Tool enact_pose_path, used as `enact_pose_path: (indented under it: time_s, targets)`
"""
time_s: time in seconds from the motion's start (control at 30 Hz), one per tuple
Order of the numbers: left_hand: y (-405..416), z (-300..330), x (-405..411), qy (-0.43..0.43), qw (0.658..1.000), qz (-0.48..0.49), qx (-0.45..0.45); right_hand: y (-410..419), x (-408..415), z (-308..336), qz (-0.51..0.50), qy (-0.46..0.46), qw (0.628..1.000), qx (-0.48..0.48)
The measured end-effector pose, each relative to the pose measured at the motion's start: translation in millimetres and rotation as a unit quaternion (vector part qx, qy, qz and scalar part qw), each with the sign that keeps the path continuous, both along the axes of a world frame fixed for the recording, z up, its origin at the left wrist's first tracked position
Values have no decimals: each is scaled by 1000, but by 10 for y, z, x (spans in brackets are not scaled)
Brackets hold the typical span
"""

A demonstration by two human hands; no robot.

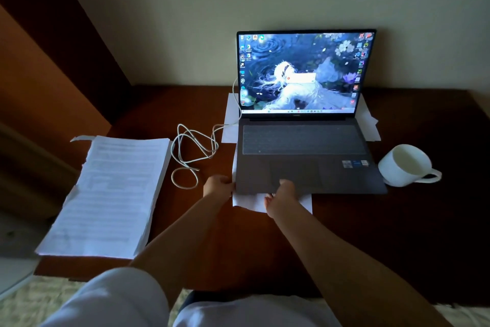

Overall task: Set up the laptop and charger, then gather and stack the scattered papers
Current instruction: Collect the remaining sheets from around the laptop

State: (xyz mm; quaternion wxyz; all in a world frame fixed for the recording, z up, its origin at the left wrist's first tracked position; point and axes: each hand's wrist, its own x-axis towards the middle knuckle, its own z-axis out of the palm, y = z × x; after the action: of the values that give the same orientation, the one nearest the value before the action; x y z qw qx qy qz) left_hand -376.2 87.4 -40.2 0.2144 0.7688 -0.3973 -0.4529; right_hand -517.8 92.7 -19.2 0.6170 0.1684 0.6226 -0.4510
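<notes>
An open grey laptop with a lit screen stands on the dark wooden table. A white charger cable loops from its left side across the table. White sheets stick out from under the laptop at the front, left and right. My left hand grips the laptop's front left corner at the sheet's edge. My right hand holds the laptop's front edge, thumb on the palm rest, fingers underneath over the sheet. A thick stack of printed papers lies at the left.
A white mug stands just right of the laptop. A brown cabinet side rises at the left. The wall is right behind the laptop. The paper stack overhangs the table's left front edge.
</notes>
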Motion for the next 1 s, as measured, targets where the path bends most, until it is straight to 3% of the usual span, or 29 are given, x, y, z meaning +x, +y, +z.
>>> enact_pose_path:
  time_s: [0.13, 0.23, 0.6, 0.67, 0.73, 0.8, 1.0]
  targets:
    - [1, 26, -50, -7, 1000, 9, 14, -4, -61, -4, 31, -2, 999, -38]
    - [-30, 52, -31, -6, 999, 10, 30, 11, -106, -18, 101, 47, 991, -80]
    - [49, 503, 193, -34, 981, -71, 176, -61, -114, -28, 37, 23, 997, -56]
    - [143, 647, 229, -90, 965, -118, 217, -79, -122, -102, 47, 11, 996, -75]
    - [350, 687, 325, -138, 925, -184, 302, -113, -123, -149, 46, 4, 995, -87]
    - [562, 720, 413, -146, 898, -190, 369, -120, -106, -168, 39, -6, 995, -92]
    - [838, 1194, 201, -211, 929, -128, 276, 30, -44, -16, 93, -6, 990, -106]
